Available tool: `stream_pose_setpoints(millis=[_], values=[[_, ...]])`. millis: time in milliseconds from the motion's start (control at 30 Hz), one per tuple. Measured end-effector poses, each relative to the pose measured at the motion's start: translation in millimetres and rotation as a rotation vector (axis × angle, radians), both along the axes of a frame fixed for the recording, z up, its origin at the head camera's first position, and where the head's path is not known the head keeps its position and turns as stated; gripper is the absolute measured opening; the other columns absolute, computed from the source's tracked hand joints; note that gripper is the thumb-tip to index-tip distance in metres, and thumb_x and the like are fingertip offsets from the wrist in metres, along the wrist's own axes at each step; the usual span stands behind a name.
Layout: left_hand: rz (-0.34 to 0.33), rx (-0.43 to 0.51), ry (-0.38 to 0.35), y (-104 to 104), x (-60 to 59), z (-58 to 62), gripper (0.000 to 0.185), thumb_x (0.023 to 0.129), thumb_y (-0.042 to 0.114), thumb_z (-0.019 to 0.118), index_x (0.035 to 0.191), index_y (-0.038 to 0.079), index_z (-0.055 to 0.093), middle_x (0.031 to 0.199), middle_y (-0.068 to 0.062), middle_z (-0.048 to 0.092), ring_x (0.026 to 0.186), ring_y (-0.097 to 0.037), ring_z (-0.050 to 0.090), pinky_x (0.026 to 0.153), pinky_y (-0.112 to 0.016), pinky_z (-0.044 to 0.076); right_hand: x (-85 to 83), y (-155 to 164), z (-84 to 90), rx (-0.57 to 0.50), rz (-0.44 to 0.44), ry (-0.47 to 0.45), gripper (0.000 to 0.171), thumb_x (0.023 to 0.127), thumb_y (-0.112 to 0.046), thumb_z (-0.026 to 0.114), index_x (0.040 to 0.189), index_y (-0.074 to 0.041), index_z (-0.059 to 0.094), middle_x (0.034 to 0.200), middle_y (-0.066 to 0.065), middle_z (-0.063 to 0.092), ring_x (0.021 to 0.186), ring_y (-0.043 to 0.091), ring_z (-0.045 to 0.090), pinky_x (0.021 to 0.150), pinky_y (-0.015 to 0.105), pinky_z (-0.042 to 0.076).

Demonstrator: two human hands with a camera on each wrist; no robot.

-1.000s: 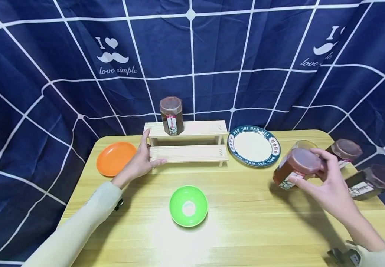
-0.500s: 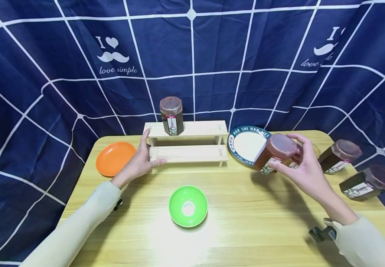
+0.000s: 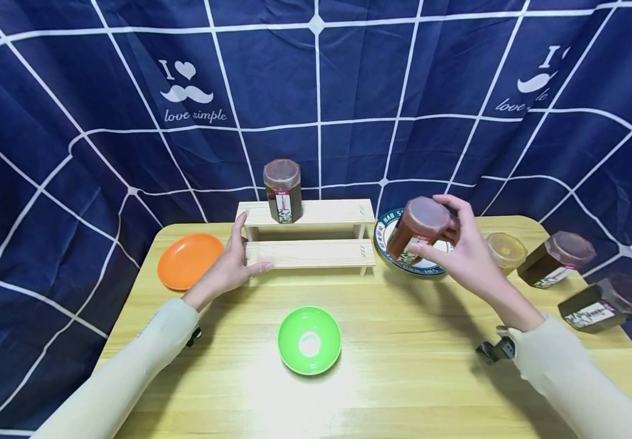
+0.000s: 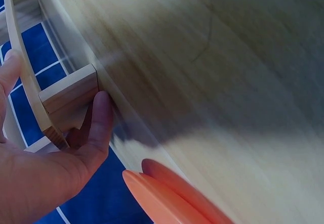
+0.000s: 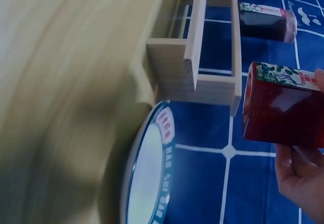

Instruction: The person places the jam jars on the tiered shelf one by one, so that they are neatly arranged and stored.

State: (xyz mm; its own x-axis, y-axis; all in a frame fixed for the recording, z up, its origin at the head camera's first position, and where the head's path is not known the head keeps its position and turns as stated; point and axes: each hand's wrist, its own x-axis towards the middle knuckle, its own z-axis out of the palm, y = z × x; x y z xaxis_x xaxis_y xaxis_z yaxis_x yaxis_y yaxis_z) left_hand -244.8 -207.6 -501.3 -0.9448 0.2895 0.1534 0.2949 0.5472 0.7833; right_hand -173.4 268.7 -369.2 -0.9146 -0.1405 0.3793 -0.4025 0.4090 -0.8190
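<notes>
A two-step wooden rack (image 3: 316, 253) stands at the back of the table. My left hand (image 3: 228, 268) grips its left end; in the left wrist view, the thumb and fingers (image 4: 101, 118) lie round the end of the wood. On the upper step a dark, labelled jar (image 3: 284, 198) stands upright. My right hand (image 3: 472, 262) holds a jar with reddish-brown contents (image 3: 418, 225), tilted, above the blue-rimmed plate (image 3: 387, 213). That jar (image 5: 283, 107) appears clear of the rack in the right wrist view, with fingers and thumb at its sides.
An orange plate (image 3: 189, 262) lies left of the rack. A green bowl (image 3: 310, 341) sits nearer the front. At the right are a yellowish jar (image 3: 506, 251) and two dark jars, one farther back (image 3: 556, 259) and one nearer (image 3: 606, 303). Blue checked cloth (image 3: 359, 91) hangs behind.
My right hand has carried the reddish-brown jar leftward from beside the other jars to above the blue-rimmed plate, uncovering the yellowish jar. My left hand stays on the rack.
</notes>
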Motion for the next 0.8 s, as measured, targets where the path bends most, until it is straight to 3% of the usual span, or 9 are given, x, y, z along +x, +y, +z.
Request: stream_pose_setpoints(millis=[67,233,400,567,667,800], values=[[0.005,-0.007,0.005,1.8,3.7,5.2,0.136,0.087,0.052,0.092,0.174,0.035,-0.011,0.177,-0.029,0.013,0.151,-0.048,0.036,0.120,-0.065,0.032,-5.8,-6.7,1.4,-0.011,0.017,0.003,0.097,0.086,0.008,0.089,0.163,-0.014,0.035,0.132,0.005,0.064,0.113,0.012,0.067,0.095,0.017,0.050],[-0.005,0.007,-0.001,11.0,21.6,34.2,0.130,0.091,0.042,0.092,0.174,0.023,-0.007,0.171,-0.038,0.018,0.146,-0.054,0.041,0.119,-0.068,0.032,-19.8,-24.0,5.6,-0.063,0.076,0.008,0.095,0.087,0.011,0.087,0.163,-0.013,0.036,0.133,0.009,0.065,0.114,0.015,0.068,0.096,0.021,0.051],[-0.005,0.000,0.000,11.0,21.6,37.5,0.130,0.092,0.041,0.091,0.174,0.024,-0.008,0.171,-0.039,0.018,0.145,-0.054,0.041,0.119,-0.068,0.033,-37.0,-40.2,7.4,-0.073,0.118,0.008,0.093,0.089,0.007,0.087,0.164,-0.015,0.035,0.137,0.013,0.064,0.118,0.017,0.066,0.098,0.023,0.051],[0.017,-0.022,0.014,9.4,17.0,29.8,0.133,0.089,0.046,0.092,0.174,0.025,-0.007,0.170,-0.037,0.023,0.144,-0.052,0.044,0.117,-0.067,0.035,-53.3,-53.7,4.1,-0.092,0.143,-0.017,0.093,0.090,0.003,0.088,0.164,-0.015,0.035,0.138,0.016,0.066,0.120,0.018,0.067,0.100,0.025,0.050],[0.010,-0.007,-0.005,11.5,22.0,36.8,0.131,0.090,0.043,0.093,0.174,0.024,-0.006,0.171,-0.039,0.021,0.147,-0.055,0.040,0.118,-0.070,0.032,-61.0,-60.3,2.1,-0.097,0.149,-0.023,0.093,0.090,0.001,0.089,0.164,-0.016,0.035,0.138,0.016,0.067,0.119,0.019,0.067,0.099,0.026,0.051],[0.007,-0.015,-0.004,11.6,24.4,37.5,0.129,0.091,0.043,0.091,0.174,0.023,-0.005,0.172,-0.039,0.014,0.150,-0.057,0.034,0.120,-0.068,0.031,-71.7,-70.4,2.3,-0.080,0.157,-0.030,0.093,0.090,-0.002,0.090,0.164,-0.018,0.035,0.137,0.017,0.068,0.118,0.021,0.068,0.100,0.029,0.051]])
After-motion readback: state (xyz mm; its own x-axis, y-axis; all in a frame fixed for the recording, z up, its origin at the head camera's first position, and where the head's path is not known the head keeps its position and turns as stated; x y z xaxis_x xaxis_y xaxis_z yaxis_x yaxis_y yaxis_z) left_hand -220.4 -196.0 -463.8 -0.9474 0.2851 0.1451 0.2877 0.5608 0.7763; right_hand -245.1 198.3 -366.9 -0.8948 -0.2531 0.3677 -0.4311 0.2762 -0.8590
